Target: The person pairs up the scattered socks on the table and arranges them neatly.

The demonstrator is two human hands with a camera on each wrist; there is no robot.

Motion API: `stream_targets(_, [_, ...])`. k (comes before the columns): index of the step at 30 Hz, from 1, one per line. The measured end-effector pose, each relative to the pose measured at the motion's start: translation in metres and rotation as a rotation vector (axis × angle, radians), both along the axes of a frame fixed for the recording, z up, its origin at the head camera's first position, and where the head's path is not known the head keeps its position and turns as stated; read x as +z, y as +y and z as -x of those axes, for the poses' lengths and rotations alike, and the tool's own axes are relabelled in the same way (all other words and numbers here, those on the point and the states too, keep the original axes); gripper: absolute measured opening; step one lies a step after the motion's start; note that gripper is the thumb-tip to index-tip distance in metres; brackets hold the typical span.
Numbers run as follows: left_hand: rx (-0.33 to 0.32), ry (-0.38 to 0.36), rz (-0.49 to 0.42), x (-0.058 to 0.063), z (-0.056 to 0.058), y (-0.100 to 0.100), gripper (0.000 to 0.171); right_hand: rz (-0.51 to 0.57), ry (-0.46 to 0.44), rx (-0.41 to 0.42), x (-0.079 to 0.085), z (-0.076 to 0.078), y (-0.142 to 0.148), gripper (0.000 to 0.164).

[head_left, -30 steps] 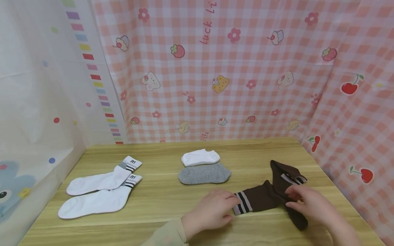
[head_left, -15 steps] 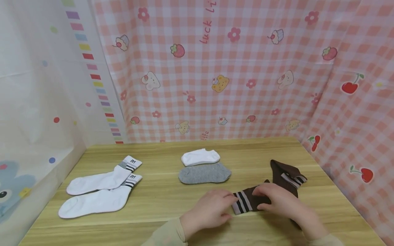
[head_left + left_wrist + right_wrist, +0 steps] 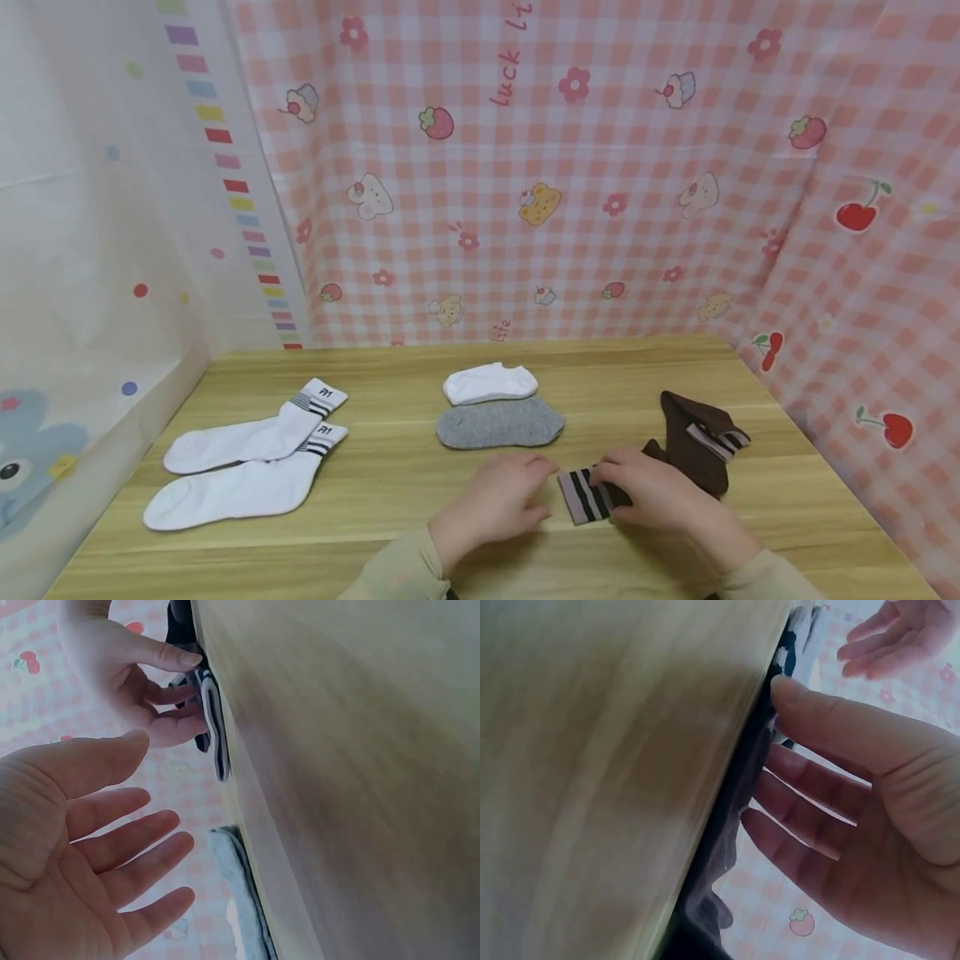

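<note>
A dark brown sock [image 3: 619, 495] lies flat, its grey-and-black striped cuff pointing left; part of it is hidden under my right hand. My right hand [image 3: 660, 492] rests on it just behind the cuff, thumb at the near edge and fingers toward the far edge. In the right wrist view, the right fingertips [image 3: 756, 780] touch the brown fabric, fairly straight. My left hand [image 3: 495, 496] hovers left of the cuff, holding nothing, with fingers spread loosely in the left wrist view. A second brown sock [image 3: 693, 446] lies bent behind the right hand, its striped cuff folded over.
A white ankle sock [image 3: 490, 383] and a grey ankle sock [image 3: 498, 423] lie side by side at the table's middle. Two white crew socks [image 3: 225, 496] with striped cuffs overlap at left. Patterned cloth [image 3: 480, 167] hangs behind the wooden table [image 3: 360, 533].
My right hand has moved left, from where the brown socks cross to just behind the striped cuff. My left hand has drawn slightly left, away from the cuff.
</note>
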State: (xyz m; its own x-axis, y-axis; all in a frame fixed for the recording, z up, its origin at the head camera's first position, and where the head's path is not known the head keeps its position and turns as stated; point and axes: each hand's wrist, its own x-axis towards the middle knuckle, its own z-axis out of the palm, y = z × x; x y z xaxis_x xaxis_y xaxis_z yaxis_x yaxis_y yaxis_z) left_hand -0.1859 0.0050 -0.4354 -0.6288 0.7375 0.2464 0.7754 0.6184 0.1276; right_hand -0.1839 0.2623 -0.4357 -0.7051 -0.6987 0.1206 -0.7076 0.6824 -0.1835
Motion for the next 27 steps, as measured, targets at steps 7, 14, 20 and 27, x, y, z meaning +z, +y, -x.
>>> stream_targets(7, [0.025, -0.009, -0.021, -0.002, 0.004, -0.005, 0.050, -0.015, -0.021, -0.010, 0.000, 0.002, -0.003, 0.039])
stream_targets(14, [0.047, -0.039, -0.044, -0.003, 0.006, -0.007, 0.050, -0.014, 0.025, -0.023, -0.002, 0.005, -0.006, 0.031])
stream_targets(20, [0.055, -0.054, -0.059, -0.003, 0.008, -0.009, 0.052, 0.007, 0.009, -0.011, -0.002, 0.008, -0.005, 0.029])
stream_targets(27, [0.056, -0.076, -0.085, -0.005, 0.011, -0.012, 0.052, 0.163, -0.160, -0.059, 0.010, 0.012, 0.006, 0.023])
